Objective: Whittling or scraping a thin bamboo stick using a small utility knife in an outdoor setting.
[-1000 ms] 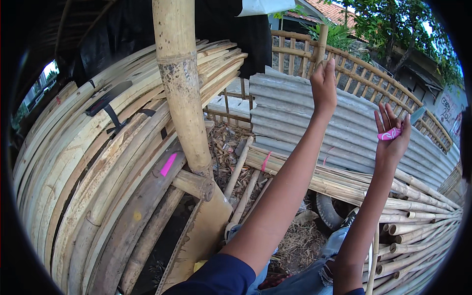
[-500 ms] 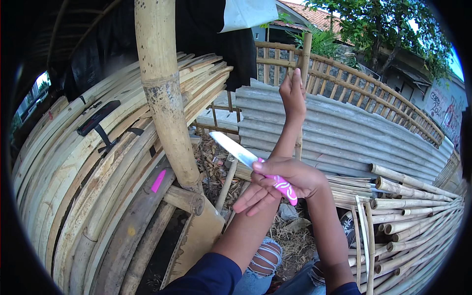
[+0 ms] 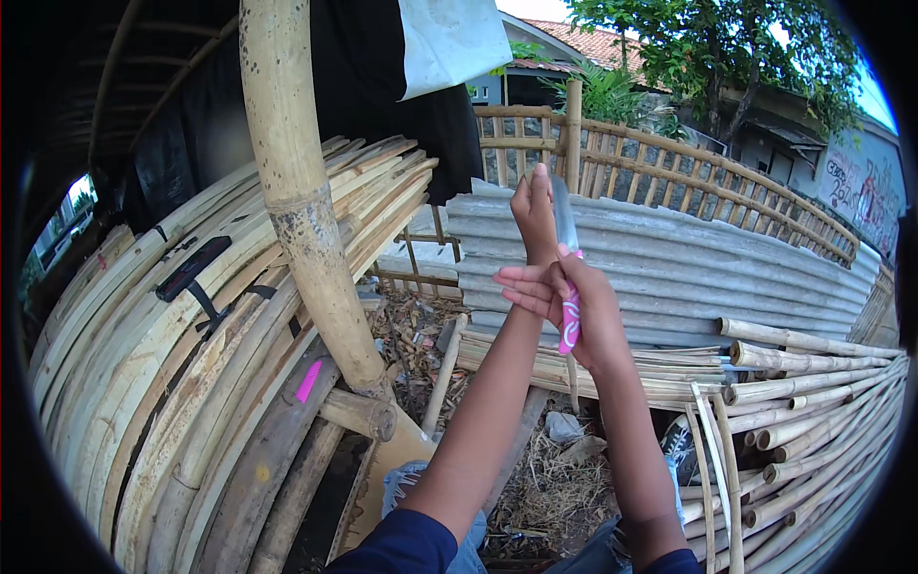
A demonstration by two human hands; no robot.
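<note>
My right hand [image 3: 588, 301] grips a knife by its pink, white-patterned handle [image 3: 571, 320], several fingers stretched toward my left wrist. The knife's pale blade [image 3: 564, 215] points up beside my left hand [image 3: 537, 206]. My raised left hand has its fingers drawn together; what they hold, if anything, is hidden. Below the handle a thin stick [image 3: 574, 383] shows, and I cannot tell whether it reaches up to my left hand. On a dark bamboo pole at the left lies a pink strip [image 3: 309, 381].
A thick upright bamboo post [image 3: 306, 220] rises at the left. Bent bamboo slats [image 3: 143, 383] fill that side, with a black strapped device [image 3: 193, 268] on them. Ahead stand corrugated sheeting [image 3: 650, 258] and a bamboo fence [image 3: 688, 172]. Bamboo poles [image 3: 813, 450] are stacked at right.
The knife has swung from pointing up-left to nearly upright. My right hand has moved up and away, closer to my left hand, which has shifted slightly left and down.
</note>
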